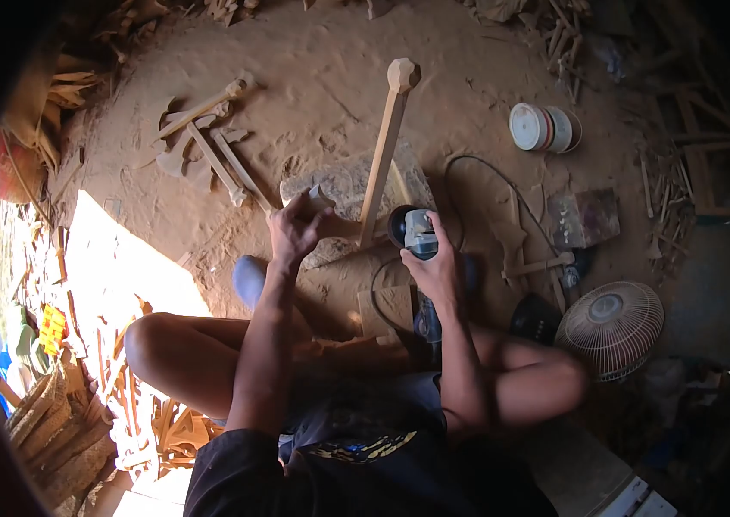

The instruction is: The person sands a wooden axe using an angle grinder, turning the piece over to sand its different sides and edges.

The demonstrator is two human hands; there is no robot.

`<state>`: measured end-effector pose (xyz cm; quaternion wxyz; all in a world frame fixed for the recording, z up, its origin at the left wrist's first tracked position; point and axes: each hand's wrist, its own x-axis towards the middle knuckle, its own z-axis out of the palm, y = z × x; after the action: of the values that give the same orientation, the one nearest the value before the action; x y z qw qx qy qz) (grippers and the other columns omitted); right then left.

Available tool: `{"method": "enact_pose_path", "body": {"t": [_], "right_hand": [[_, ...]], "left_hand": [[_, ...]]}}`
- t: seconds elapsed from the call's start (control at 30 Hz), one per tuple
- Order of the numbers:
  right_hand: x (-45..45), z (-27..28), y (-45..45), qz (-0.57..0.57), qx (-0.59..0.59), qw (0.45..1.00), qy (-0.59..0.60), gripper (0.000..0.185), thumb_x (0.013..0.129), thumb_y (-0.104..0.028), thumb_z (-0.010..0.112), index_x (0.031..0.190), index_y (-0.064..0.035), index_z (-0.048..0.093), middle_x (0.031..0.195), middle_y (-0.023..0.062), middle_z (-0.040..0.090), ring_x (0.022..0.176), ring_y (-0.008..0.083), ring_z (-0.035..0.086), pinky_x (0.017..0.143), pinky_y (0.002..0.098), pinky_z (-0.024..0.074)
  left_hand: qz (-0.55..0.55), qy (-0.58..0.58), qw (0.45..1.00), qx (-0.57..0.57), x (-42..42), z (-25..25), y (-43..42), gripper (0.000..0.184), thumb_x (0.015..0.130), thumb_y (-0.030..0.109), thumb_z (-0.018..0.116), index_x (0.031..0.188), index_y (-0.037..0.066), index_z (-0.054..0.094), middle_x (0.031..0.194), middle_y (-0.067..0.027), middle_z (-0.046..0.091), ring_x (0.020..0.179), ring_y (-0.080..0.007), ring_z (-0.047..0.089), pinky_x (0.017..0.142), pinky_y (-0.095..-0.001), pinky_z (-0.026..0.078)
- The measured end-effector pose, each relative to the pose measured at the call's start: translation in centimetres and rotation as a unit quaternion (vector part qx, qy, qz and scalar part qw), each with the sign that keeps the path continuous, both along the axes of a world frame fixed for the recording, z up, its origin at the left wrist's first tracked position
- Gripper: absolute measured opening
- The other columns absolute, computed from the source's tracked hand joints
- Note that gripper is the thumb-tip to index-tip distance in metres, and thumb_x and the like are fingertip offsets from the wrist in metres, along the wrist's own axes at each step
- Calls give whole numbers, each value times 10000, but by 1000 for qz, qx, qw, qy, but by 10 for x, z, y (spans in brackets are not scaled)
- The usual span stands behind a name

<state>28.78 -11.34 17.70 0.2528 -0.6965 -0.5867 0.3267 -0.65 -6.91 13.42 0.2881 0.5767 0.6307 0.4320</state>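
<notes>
My left hand [293,228] grips the near end of a wooden piece [341,227], its fingers wrapped round it. My right hand [436,265] is closed on the head of a power grinder [421,234], whose dark round disc faces left, close to a long wooden post. That post [385,146] has a faceted knob at its far end and reaches from between my hands away from me. Beneath the work lies a pale, worn slab [330,185]. Where the wooden piece meets the post is too small to tell.
Carved wooden parts [210,142] lie at the upper left. A white bucket [540,127] rests on its side at the upper right. A fan [611,332] stands by my right knee, and a cable [511,185] curves over the dusty ground. Scrap wood [63,431] is piled at the lower left.
</notes>
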Motion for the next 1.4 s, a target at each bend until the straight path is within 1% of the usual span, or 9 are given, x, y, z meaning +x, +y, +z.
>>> {"method": "enact_pose_path", "body": {"t": [0.13,0.3,0.4,0.63,0.97,1.07,1.1,1.2,1.4], "right_hand": [[-4,3,1,-25,-1,999,20,818,785,-68,819,1536,-76,495,1392,202,657,1299,334,642,1111,401,490],[-6,27,4,-58,-56,997,-16,844,771,-101,836,1541,-73,490,1390,204,661,1283,322,653,1099,401,499],[0,2,5,-17,40,999,18,853,802,-276,835,1574,-214,476,1254,226,736,1139,430,709,968,494,567],[1,2,6,-29,0,998,51,845,772,-91,823,1545,-68,483,1390,215,661,1284,320,652,1093,402,502],[14,17,2,-65,74,990,105,823,794,-19,780,1554,-34,466,1420,203,639,1310,278,636,1105,391,501],[13,29,0,-63,106,985,119,824,797,-25,783,1556,-35,462,1442,209,625,1318,282,631,1107,388,499],[12,34,0,-64,99,986,117,824,799,-26,783,1557,-36,462,1444,210,623,1317,284,632,1107,390,498],[12,40,-4,-62,89,988,111,824,804,-30,784,1561,-38,459,1449,214,621,1318,292,633,1111,395,496],[7,34,-17,-39,50,995,78,819,820,-44,788,1569,-56,458,1461,228,621,1342,314,628,1122,400,483]], "left_hand": [[8,7,1000,-14,1,1,1,641,833,345,896,1291,-62,706,1014,-264,783,959,-342,796,868,-407,619],[7,14,1000,-4,1,2,-2,633,836,327,898,1293,-64,701,1020,-268,781,968,-342,795,877,-405,620],[9,13,1000,1,1,0,-2,624,836,317,899,1291,-63,702,1016,-264,782,968,-339,796,873,-402,621],[-9,6,1000,20,1,3,-1,614,853,303,886,1305,-64,693,998,-237,789,958,-326,797,863,-391,620],[33,36,996,-68,-13,-21,9,361,910,303,785,1016,-25,681,802,-207,734,725,-377,726,703,-440,576],[105,392,912,-59,4,-54,-3,548,872,342,767,1326,74,619,1291,-221,650,1249,-351,599,1065,-511,437],[117,397,909,-49,22,-45,-8,689,828,366,773,1422,89,562,1478,-236,499,1438,-355,427,1186,-542,291],[-165,308,937,-21,26,-40,-4,667,812,315,732,1413,67,580,1392,-232,541,1407,-391,457,1196,-546,300],[-173,360,916,-34,51,-53,-15,482,728,176,672,1197,61,677,1165,-164,691,1240,-346,598,1125,-505,368]]}}
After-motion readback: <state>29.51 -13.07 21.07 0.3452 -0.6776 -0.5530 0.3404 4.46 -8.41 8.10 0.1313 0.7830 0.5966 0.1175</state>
